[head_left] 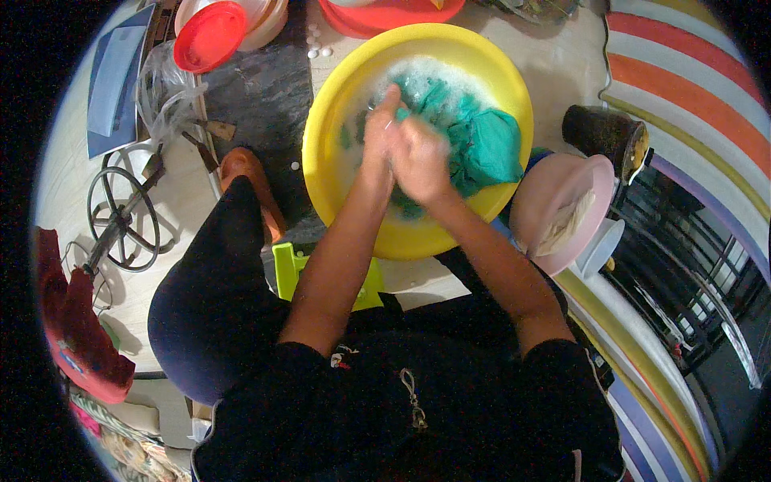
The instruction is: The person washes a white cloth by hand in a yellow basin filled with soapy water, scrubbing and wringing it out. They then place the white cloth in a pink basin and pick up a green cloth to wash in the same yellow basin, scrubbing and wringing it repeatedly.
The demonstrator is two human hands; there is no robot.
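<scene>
A wide yellow basin point(317, 153) stands in front of me, holding white suds and a wet green cloth point(488, 149). The cloth bulges up on the basin's right side and trails in folds toward the suds. Over the middle of the basin my two hands are pressed together. Closed fingers of my left hand point(379, 138) grip part of the cloth, a bit of green showing by the knuckles. My right hand point(422, 161) is closed against it, on the same cloth, and is smeared by motion. Most of the gripped part is hidden.
A pink bowl point(582, 189) with pale contents leans right of the basin, near a dark container point(598, 132). Behind are a red lid point(210, 36) and a red basin point(385, 20). A lime-green stool point(287, 269) sits below; striped fabric point(683, 72) covers the right.
</scene>
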